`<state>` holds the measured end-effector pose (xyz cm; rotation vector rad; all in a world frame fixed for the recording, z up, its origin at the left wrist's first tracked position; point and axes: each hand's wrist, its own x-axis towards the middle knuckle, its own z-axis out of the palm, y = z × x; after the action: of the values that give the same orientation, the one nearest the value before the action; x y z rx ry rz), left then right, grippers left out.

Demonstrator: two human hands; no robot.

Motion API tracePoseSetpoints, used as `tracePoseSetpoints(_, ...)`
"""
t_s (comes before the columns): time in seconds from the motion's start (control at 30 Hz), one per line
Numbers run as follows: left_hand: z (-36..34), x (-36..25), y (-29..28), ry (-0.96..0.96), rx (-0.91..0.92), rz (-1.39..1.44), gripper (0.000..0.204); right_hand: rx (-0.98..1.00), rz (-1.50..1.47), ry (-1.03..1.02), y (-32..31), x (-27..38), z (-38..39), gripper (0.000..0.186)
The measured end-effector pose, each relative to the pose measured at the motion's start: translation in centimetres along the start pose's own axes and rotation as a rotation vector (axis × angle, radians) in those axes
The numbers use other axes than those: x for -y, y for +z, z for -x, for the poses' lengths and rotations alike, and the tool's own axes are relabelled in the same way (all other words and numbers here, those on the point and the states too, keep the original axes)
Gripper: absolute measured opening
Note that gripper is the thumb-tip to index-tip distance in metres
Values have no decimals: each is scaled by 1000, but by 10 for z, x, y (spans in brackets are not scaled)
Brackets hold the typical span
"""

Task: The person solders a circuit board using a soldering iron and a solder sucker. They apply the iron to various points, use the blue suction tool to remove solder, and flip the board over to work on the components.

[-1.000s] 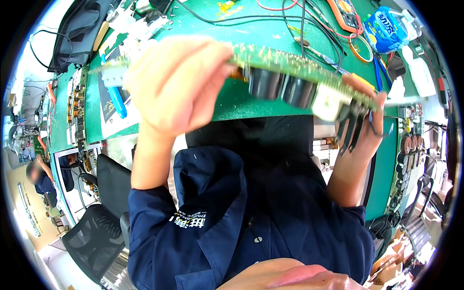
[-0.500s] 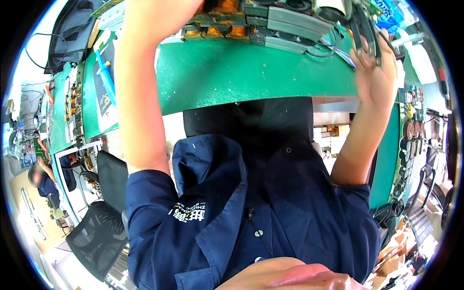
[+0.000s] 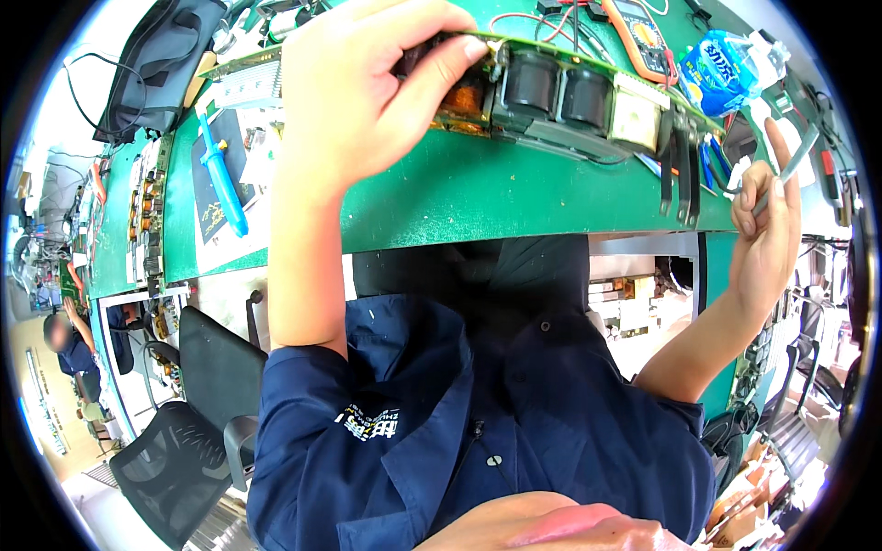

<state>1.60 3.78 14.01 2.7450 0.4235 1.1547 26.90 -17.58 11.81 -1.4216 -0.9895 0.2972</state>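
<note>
My left hand (image 3: 395,96) pinches the upper edge of a long circuit board (image 3: 634,78), thumb and fingers closed on it. The board carries black round capacitors (image 3: 531,83), copper-coloured coils (image 3: 462,99) and dark metal strips (image 3: 680,170) hanging from its right end. It is tilted so these parts face me. Right of the board, my right hand (image 3: 764,207) is closed around a slim grey rod-shaped tool (image 3: 801,154), one finger pointing up. The tool's exact kind cannot be made out.
An orange multimeter (image 3: 641,39) with red and black leads lies behind the board. Near it sits a blue plastic packet (image 3: 717,72). A blue syringe-like tube (image 3: 220,174) rests on papers at left. Another part-covered board (image 3: 147,211) lies along the green bench (image 3: 441,197).
The circuit board has been tilted, so its capacitors show more fully. My right hand has left the dark strips, moved right and down, and now grips the grey tool.
</note>
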Motion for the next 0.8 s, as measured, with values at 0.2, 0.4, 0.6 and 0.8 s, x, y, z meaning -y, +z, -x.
tracePoseSetpoints(0.2, 4, 4, 0, 92, -44, 64, 10, 15, 110, -261, -13, 3, -13, 33)
tracePoseSetpoints(0.4, 2, 3, 0, 57, -17, 26, 10, -27, 181, -277, -14, 25, -31, 20)
tracePoseSetpoints(0.6, -2, 9, 1, 122, -166, 176, 5, 359, -194, -184, -31, 45, -48, 26)
tracePoseSetpoints(0.8, -3, 17, 9, 130, -158, 224, 5, 365, 16, -458, 42, 71, -24, 21)
